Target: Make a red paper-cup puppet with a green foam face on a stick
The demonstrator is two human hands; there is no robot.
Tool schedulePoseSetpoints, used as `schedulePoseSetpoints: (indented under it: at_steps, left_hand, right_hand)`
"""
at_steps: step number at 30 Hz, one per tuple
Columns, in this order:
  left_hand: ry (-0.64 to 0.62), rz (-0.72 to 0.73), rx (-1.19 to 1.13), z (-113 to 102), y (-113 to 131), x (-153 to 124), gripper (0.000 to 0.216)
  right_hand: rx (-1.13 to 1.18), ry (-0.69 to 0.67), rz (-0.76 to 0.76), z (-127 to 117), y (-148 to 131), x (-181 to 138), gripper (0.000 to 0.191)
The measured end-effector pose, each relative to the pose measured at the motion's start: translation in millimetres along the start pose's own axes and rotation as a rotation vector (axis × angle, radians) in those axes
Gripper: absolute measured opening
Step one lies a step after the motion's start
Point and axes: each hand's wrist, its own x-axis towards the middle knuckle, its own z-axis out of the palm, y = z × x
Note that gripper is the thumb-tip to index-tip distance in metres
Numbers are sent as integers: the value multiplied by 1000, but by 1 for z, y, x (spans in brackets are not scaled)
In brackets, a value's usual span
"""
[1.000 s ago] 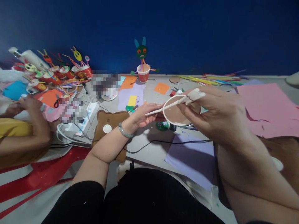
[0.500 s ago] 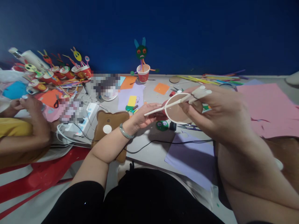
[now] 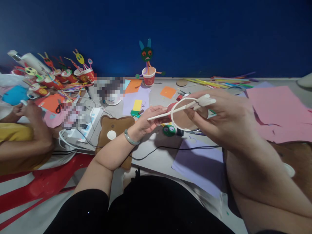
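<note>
Blue wall (image 3: 219,39), cup (image 3: 179,119) (tilted), between left grip (image 3: 147,126), right grip (image 3: 227,120)

The cup (image 3: 182,122) I hold is red outside, white-rimmed and tan within; my sticks (image 3: 158,116) are off-white. Beyond the cup I see a deep-blue wall (image 3: 195,39) and a green head (image 3: 146,56) with orange eyes (image 3: 149,53) and blue ears (image 3: 149,43). Right of the cup lies pink paper (image 3: 275,110); nearer me than the cup, lilac paper (image 3: 200,169). Left of it, my bangle (image 3: 129,138) is grey-green.
</note>
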Motion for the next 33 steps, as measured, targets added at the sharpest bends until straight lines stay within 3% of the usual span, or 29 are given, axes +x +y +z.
schedulePoseSetpoints:
  at_steps: [3,8,12,23,33]
  left_hand:
    - [11,-13,-70,2,-1,-1,58]
    - [108,-31,-254,12,0,-6,49]
    - [157,-80,-350,16,3,-7,36]
    - [192,-154,-328,16,3,-2,26]
    - [111,-202,-300,12,6,-1,17]
  right_hand:
    - [-7,17,-38,3,2,0,41]
    - [-60,56,-108,9,9,-3,24]
    - [-66,16,-104,12,10,-3,22]
    - [11,11,17,16,18,0,13]
    - [149,-42,173,15,22,10,18]
